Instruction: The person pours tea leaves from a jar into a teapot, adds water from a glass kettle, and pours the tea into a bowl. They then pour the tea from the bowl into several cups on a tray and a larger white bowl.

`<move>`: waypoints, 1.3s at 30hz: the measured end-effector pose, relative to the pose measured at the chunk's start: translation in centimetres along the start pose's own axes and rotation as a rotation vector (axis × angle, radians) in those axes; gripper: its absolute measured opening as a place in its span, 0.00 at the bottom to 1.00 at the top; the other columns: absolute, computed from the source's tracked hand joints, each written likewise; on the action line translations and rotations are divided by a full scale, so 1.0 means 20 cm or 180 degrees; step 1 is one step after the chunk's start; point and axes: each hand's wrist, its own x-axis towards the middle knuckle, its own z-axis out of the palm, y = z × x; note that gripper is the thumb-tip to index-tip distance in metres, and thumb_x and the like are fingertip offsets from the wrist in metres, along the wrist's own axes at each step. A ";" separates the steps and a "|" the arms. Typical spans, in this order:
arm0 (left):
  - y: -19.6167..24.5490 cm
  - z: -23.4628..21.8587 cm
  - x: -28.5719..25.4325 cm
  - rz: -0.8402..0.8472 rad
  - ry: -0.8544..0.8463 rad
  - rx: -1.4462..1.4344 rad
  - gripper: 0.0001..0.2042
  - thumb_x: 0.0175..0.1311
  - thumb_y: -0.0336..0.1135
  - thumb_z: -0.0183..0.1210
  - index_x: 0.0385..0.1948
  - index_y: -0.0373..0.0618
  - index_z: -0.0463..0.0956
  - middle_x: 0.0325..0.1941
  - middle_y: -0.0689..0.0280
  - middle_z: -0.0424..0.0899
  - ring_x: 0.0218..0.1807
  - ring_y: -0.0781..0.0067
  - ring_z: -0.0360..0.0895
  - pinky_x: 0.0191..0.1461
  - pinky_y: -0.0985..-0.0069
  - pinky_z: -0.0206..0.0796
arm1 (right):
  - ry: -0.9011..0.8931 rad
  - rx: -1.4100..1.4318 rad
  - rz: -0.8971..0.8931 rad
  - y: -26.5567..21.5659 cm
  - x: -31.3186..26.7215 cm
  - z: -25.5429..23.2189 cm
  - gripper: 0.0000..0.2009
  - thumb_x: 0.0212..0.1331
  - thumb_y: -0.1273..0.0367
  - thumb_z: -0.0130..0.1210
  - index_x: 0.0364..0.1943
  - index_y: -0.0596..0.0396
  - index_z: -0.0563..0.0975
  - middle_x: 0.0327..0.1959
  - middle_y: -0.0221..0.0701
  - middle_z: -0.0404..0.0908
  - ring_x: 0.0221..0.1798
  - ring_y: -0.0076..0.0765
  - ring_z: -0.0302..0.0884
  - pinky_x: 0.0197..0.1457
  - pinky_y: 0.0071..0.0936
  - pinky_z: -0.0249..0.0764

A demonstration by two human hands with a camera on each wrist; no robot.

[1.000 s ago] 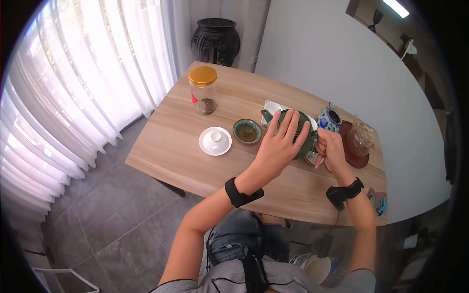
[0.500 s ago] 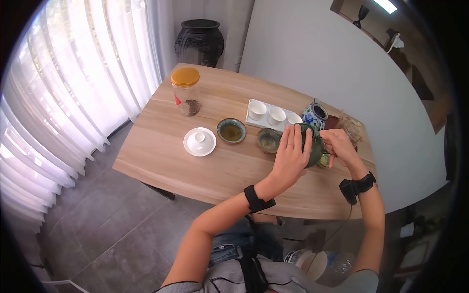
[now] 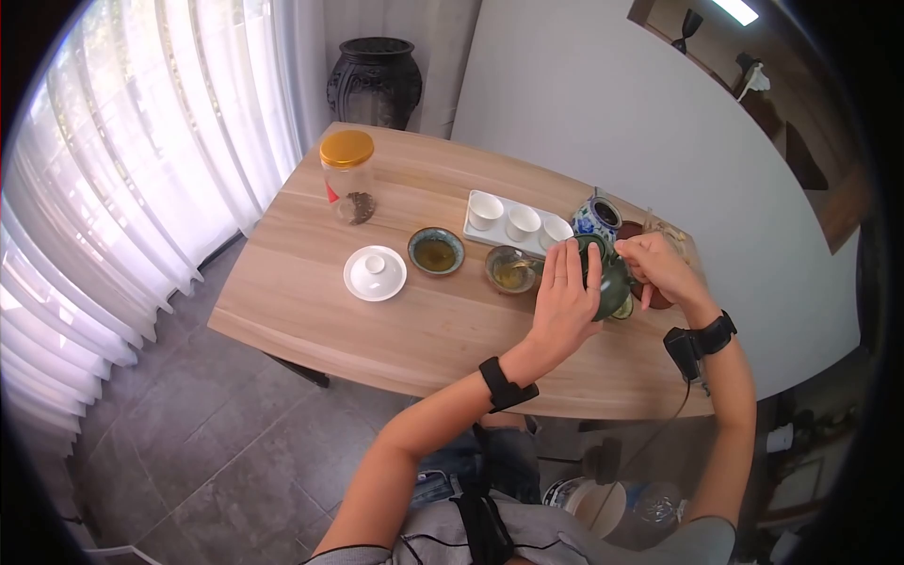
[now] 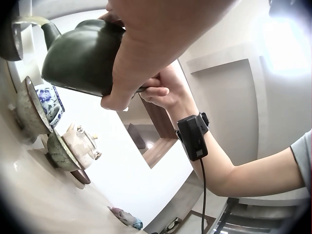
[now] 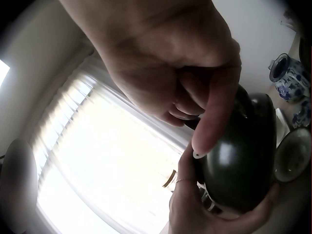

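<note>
Since the earlier frame, the green teapot [image 3: 614, 290] has begun pouring into the bowl [image 3: 492, 275], right hand [image 3: 662, 271] gripping it, left hand [image 3: 563, 306] pressing straight-fingered, seemingly for support; next calls for steady tilt.

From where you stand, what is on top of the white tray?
Three white cups stand in a row on the white tray. The left hand hides part of one end, so that part cannot be seen.
</note>
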 end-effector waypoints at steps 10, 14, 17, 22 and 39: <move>0.10 -0.04 0.12 0.0082 0.0242 -0.0140 0.48 0.31 0.41 0.71 0.59 0.29 0.57 0.56 0.39 0.63 0.61 0.43 0.61 0.70 0.55 0.47 | 0.0313 -0.0395 0.0127 -0.17 -0.10 -0.10 0.18 0.64 0.60 0.46 0.17 0.51 0.67 0.11 0.15 0.54 0.11 0.11 0.49 0.06 0.19 0.66; 0.11 -0.06 0.13 0.0113 0.0235 -0.0157 0.49 0.29 0.41 0.72 0.59 0.29 0.57 0.58 0.39 0.62 0.62 0.43 0.60 0.70 0.55 0.46 | 0.0291 -0.0287 0.0043 -0.17 -0.12 -0.12 0.18 0.64 0.60 0.46 0.17 0.51 0.66 0.11 0.15 0.54 0.10 0.12 0.48 0.07 0.20 0.67; 0.09 -0.05 0.09 0.0158 0.0139 -0.0084 0.49 0.29 0.41 0.73 0.60 0.30 0.57 0.59 0.39 0.62 0.63 0.43 0.59 0.71 0.55 0.46 | 0.0275 -0.0083 -0.0028 -0.08 -0.12 -0.08 0.18 0.64 0.60 0.46 0.17 0.51 0.66 0.11 0.16 0.54 0.10 0.12 0.50 0.07 0.20 0.68; 0.01 0.01 -0.05 0.0269 -0.0270 0.0151 0.51 0.28 0.41 0.73 0.61 0.33 0.57 0.61 0.39 0.61 0.65 0.43 0.59 0.71 0.55 0.45 | 0.0254 0.0265 -0.0098 0.17 -0.07 0.05 0.18 0.64 0.60 0.46 0.16 0.51 0.65 0.11 0.16 0.55 0.11 0.12 0.51 0.07 0.21 0.68; 0.20 0.13 0.04 0.0920 0.0013 0.0660 0.40 0.39 0.35 0.65 0.60 0.34 0.60 0.60 0.42 0.63 0.65 0.45 0.60 0.71 0.53 0.46 | 0.0856 0.1191 -0.0515 0.43 -0.27 -0.08 0.19 0.64 0.60 0.46 0.16 0.48 0.62 0.11 0.16 0.51 0.10 0.13 0.47 0.05 0.21 0.65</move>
